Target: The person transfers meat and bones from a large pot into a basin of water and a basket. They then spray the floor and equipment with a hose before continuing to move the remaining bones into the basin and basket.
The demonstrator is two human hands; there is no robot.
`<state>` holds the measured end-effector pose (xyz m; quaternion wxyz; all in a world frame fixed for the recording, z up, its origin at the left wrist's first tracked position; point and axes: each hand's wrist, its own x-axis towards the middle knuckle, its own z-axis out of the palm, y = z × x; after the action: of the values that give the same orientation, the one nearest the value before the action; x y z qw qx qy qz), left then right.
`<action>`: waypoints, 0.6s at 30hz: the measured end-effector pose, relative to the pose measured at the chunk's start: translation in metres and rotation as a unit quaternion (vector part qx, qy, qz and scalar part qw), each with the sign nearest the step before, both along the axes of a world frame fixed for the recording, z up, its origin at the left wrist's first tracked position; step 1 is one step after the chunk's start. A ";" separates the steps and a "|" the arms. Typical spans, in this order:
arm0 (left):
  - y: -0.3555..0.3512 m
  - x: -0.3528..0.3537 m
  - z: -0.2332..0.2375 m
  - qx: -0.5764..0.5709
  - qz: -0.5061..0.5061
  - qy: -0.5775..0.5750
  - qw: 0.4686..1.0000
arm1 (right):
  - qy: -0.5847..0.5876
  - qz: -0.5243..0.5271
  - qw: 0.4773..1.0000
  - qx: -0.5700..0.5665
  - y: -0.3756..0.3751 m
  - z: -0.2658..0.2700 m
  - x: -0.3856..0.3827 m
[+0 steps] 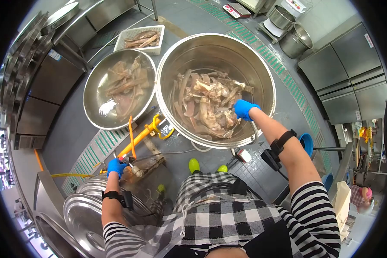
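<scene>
A large round steel pot (163, 92) holds a heap of bones with meat (208, 101). My right hand (245, 110), in a blue glove, reaches over the pot's right side and touches the bones at the heap's edge; its fingertips are hard to make out. At the lower left, my left hand (116, 167), also gloved in blue, is closed around a metal valve fitting (127, 160) near an orange pipe. Left of the pot stands a wide steel basin (90, 92) with water and more bones (127, 84) in it.
Behind the basin is a white basket (159, 47) of bones. An orange pipe (135, 141) and a yellow hose (71, 175) lie left of my feet. Steel lids (84, 215) lean at lower left. A person (360, 195) is at the far right.
</scene>
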<state>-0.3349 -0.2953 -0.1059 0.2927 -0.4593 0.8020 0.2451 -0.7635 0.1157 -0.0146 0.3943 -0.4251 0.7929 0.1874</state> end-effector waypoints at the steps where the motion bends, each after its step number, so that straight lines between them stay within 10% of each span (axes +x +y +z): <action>1: 0.002 -0.003 0.003 0.003 -0.003 -0.022 1.000 | 0.035 0.126 0.990 -0.045 0.007 -0.016 -0.006; 5: 0.006 0.000 -0.011 -0.073 -0.040 -0.009 0.997 | 0.023 0.212 0.977 0.003 -0.002 0.017 0.002; 11: 0.003 0.002 -0.017 -0.065 -0.008 0.015 0.998 | -0.025 0.026 0.999 0.031 -0.025 0.048 -0.005; 13: 0.011 -0.006 -0.001 -0.072 -0.023 0.003 0.997 | -0.046 -0.132 0.986 -0.087 -0.027 0.034 -0.016; 14: 0.011 -0.006 -0.001 -0.072 -0.022 0.003 0.997 | -0.100 -0.403 0.902 -0.120 -0.040 0.050 -0.010; 18: 0.014 -0.009 0.008 -0.054 0.007 0.024 0.998 | 0.017 -0.144 0.974 -0.173 -0.064 0.073 -0.022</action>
<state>-0.3438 -0.2810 -0.0981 0.2465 -0.4738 0.8178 0.2144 -0.7855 0.0512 0.0581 0.3241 -0.3651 0.8728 -0.0042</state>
